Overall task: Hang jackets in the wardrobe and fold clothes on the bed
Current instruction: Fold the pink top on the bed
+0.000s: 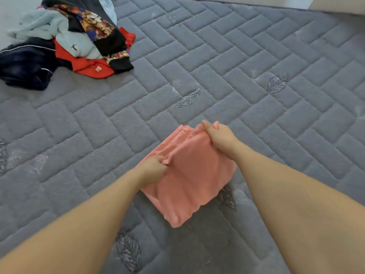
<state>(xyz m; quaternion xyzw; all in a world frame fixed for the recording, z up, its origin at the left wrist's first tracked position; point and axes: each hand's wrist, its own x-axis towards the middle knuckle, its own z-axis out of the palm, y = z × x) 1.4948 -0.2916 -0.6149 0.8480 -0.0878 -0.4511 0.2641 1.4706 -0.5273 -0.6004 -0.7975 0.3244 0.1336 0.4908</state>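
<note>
- Left hand (153,168) is down on the near-left edge of the pink garment (187,175), fingers curled in and pinching a bunch of the fabric.
- Right hand (219,135) is on the far corner, thumb and fingers gripping the pink cloth there, knuckles up, a peak of fabric showing past the fingers.
- Both bare forearms reach in from the bottom of the view, one on each side of the garment.
- The pink garment is folded into a rough rectangle, several layers showing at its far-left edge, creases running between the two hands; its near corner lies flat on the bed (256,66).
- The bed carries a grey quilted cover, brick-pattern stitching with scattered embroidered leaves.
- Well apart, at the far left of the bed, there is a pile of unfolded clothes (65,42): a pale mint fleece piece (49,24) on top, a red garment (88,66) under it, a floral-print piece with black cuffs (104,36) draped over, and a dark navy garment (25,70) at the left.
</note>
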